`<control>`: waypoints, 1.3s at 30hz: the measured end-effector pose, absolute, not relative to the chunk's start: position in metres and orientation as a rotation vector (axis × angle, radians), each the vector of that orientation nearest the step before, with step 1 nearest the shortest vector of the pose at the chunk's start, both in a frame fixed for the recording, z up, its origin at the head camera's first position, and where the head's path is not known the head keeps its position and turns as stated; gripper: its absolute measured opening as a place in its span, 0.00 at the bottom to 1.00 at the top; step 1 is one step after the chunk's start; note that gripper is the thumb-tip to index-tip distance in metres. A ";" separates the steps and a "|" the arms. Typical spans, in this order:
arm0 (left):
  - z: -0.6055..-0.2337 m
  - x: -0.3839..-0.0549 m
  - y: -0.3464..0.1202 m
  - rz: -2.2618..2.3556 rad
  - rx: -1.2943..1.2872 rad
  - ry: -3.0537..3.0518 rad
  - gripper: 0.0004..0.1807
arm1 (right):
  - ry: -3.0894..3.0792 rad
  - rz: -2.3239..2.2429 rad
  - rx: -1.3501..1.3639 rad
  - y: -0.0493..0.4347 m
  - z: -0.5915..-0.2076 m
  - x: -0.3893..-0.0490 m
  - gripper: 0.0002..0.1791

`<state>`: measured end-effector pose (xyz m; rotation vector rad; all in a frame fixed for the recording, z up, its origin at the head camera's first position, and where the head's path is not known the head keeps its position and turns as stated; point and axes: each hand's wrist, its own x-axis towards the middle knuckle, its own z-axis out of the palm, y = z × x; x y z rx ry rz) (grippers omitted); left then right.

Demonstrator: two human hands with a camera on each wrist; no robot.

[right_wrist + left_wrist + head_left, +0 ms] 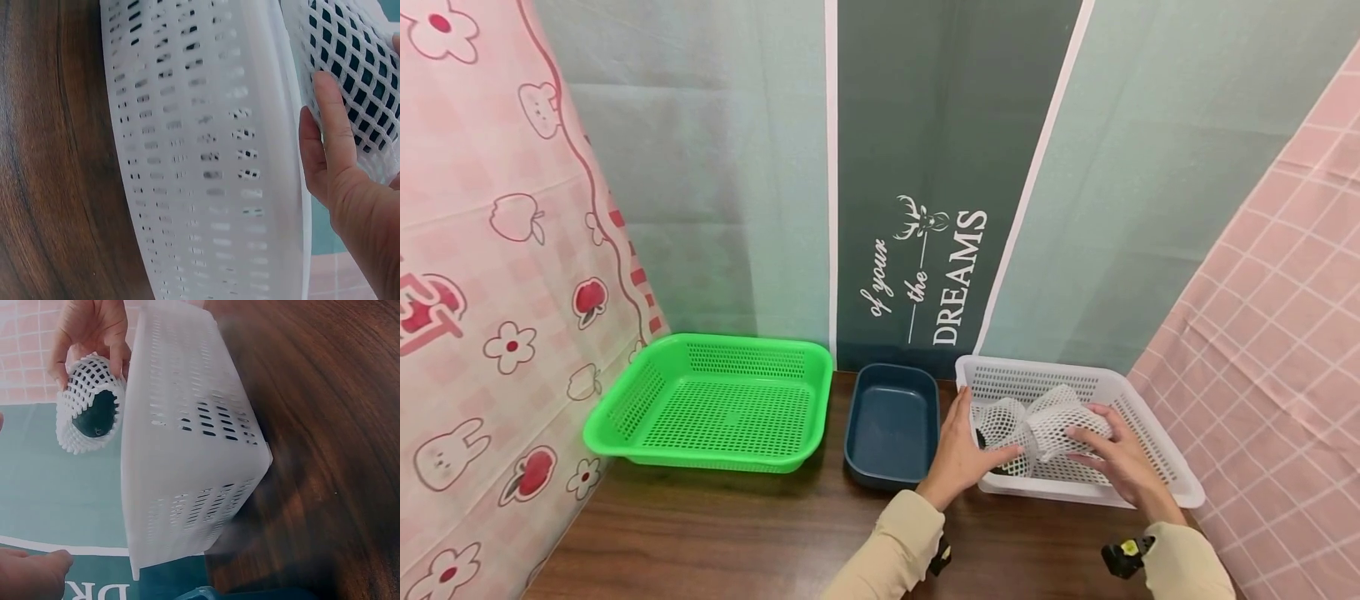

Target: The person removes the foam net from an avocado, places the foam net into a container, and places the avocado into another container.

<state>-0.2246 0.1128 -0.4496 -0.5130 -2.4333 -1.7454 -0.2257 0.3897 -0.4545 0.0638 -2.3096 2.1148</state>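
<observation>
My right hand (1123, 462) grips a white foam net sleeve (1063, 432) above the white basket (1157, 417), thumb on one side and fingers on the other. Through the sleeve's open end in the left wrist view, a dark green, rounded, fruit-like thing (97, 415) shows. My left hand (962, 450) hovers over the basket's left end, thumb and fingers spread and holding nothing. Beside its thumb lies another foam net (1003, 421) with something dark partly visible in it. More white netting (1060, 396) shows behind the gripped sleeve; what it contains is hidden.
Left of the white basket stands a dark blue tray (891, 425), and farther left a green perforated basket (730, 417). All stand on a brown wooden table (722, 533). Hanging cloths (760, 167) close off the back and both sides.
</observation>
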 end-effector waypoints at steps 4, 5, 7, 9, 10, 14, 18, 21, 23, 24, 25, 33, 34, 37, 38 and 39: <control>-0.449 -0.225 0.111 -1.735 -0.508 -2.425 0.57 | -2.312 2.115 0.102 0.382 -0.450 -0.223 0.21; -0.450 -0.225 0.111 -1.738 -0.504 -2.419 0.57 | -2.311 2.118 0.113 0.380 -0.448 -0.223 0.22; -0.451 -0.225 0.110 -1.732 -0.493 -2.397 0.56 | -2.313 2.122 0.140 0.374 -0.445 -0.221 0.23; -0.451 -0.226 0.109 -1.766 -0.479 -2.366 0.55 | -2.306 2.133 0.152 0.369 -0.442 -0.220 0.23; -0.450 -0.226 0.108 -1.808 -0.471 -2.344 0.55 | -2.302 2.142 0.160 0.366 -0.441 -0.219 0.23; -0.449 -0.228 0.105 -1.984 -0.451 -2.263 0.53 | -2.283 2.165 0.199 0.356 -0.437 -0.216 0.23; -0.448 -0.230 0.103 -2.105 -0.438 -2.193 0.52 | -2.258 2.179 0.261 0.348 -0.435 -0.215 0.23; -0.448 -0.231 0.101 -2.164 -0.426 -2.154 0.51 | -2.235 2.194 0.287 0.342 -0.434 -0.214 0.23; -0.448 -0.231 0.100 -2.194 -0.421 -2.134 0.50 | -2.218 2.200 0.290 0.337 -0.433 -0.213 0.23; -0.448 -0.231 0.099 -2.198 -0.416 -2.129 0.49 | -2.211 2.202 0.290 0.334 -0.432 -0.212 0.23; -0.448 -0.231 0.099 -2.202 -0.410 -2.128 0.48 | -2.209 2.202 0.286 0.331 -0.432 -0.211 0.23; -0.449 -0.232 0.095 -2.202 -0.360 -2.153 0.44 | -2.130 2.209 0.296 0.314 -0.429 -0.208 0.24; -0.450 -0.232 0.095 -2.207 -0.361 -2.146 0.43 | -2.107 2.217 0.304 0.312 -0.429 -0.208 0.24; -0.451 -0.233 0.094 -2.238 -0.350 -2.126 0.40 | -2.059 2.225 0.308 0.306 -0.429 -0.208 0.24; -0.451 -0.233 0.094 -2.259 -0.346 -2.114 0.40 | -2.051 2.224 0.303 0.304 -0.429 -0.208 0.24; -0.452 -0.233 0.094 -2.281 -0.340 -2.108 0.39 | -2.047 2.220 0.294 0.302 -0.429 -0.208 0.25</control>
